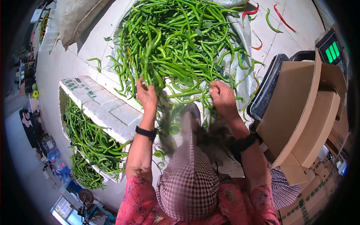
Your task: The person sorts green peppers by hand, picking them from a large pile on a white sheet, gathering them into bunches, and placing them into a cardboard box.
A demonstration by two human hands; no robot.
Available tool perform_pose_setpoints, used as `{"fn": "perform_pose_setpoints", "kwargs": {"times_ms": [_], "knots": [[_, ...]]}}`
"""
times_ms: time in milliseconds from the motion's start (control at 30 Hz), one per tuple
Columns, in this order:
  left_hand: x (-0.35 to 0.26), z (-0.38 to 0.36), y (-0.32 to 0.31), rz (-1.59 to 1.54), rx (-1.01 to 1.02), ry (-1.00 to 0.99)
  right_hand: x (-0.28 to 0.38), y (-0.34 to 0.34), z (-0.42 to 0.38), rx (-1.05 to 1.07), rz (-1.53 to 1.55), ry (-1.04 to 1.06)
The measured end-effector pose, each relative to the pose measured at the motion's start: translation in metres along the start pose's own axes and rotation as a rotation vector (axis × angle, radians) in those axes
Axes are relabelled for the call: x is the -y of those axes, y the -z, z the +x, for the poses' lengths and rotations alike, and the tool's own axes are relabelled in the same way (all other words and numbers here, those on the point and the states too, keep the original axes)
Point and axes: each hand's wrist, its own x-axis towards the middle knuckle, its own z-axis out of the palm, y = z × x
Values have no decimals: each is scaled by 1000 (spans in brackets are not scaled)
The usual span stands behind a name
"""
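Observation:
A big heap of long green chili peppers [183, 41] lies on a whitish plastic sheet [245, 80] in front of me. At the heap's near left edge, my left hand [147, 98] is closed around a few upright green chili peppers [147, 71], slightly blurred. My right hand [224, 98] is at the near right edge, fingers curled and pinched on green chili peppers; the palm side is hidden. Loose peppers and leaves lie on the floor between my forearms.
A white foam box [112, 112] tipped on its side at left holds more green peppers. Stray red peppers [284, 18] lie at upper right. On the right are a scale with a lit green display [332, 52] and an open cardboard box [296, 108]. A sack [77, 18] stands upper left.

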Motion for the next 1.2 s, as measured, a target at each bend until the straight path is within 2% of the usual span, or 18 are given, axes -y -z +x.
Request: {"fn": "perform_pose_setpoints", "kwargs": {"times_ms": [100, 133, 200, 300, 400, 467, 533, 600, 633, 767, 833, 900, 933, 1000, 1067, 1100, 1133, 1200], "knots": [[7, -23, -6, -493, 130, 317, 1, -23, 35, -9, -114, 163], [-16, -29, -11, -803, 127, 501, 8, -29, 43, -6, -115, 160], [-18, -33, -31, -926, 186, 559, 19, -37, 60, -126, -345, 312], [-41, -32, -58, -844, 316, 503, 7, -46, 79, -48, -438, 283], [-47, -20, -78, -626, 229, 495, 1, -52, 96, 18, -538, 303], [-62, -15, -91, -767, 198, 500, 15, -53, 108, 276, -761, 124], [-64, -13, -98, -908, 166, 501, 16, -59, 114, 314, -771, 96], [-65, -12, -101, -1072, 237, 496, 10, -65, 116, 212, -478, 111], [-67, -12, -103, -1123, 209, 556, 9, -64, 119, 302, -474, 81], [-82, -14, -86, -1095, 281, 500, 39, -39, 119, 544, -388, -23], [-120, -24, -48, -1101, 323, 457, 55, -19, 98, 425, -217, 185], [-156, -33, -19, -1119, 362, 420, 70, 6, 73, 180, -189, 578], [-170, -40, -8, -1123, 362, 329, 84, 16, 62, 179, -188, 572], [-169, -43, -4, -1125, 370, 232, 105, 31, 50, 228, 2, 326], [-131, -28, -18, -740, 454, 166, 71, 22, 53, 206, 107, 339], [-115, -19, -34, -817, 523, 414, 58, 19, 55, 248, 189, 0], [-100, -20, -48, -827, 465, 549, 42, 17, 56, 281, 269, -344], [-74, -26, -62, -734, 515, 463, -11, 5, 53, 197, 372, -342]]}}
